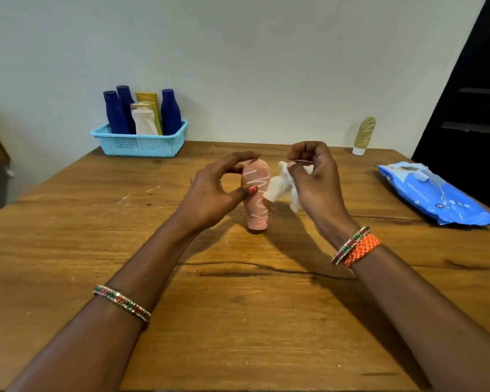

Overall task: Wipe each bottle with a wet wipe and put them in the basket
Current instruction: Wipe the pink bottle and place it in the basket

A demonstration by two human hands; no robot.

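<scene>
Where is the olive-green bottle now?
The olive-green bottle stands cap-down at the table's far right edge by the wall, beyond the blue wipes pack, outside the basket.

Likely home room: scratched wooden table [238,306] against plain pale wall [266,66], dark doorway [470,94] at right.
</scene>
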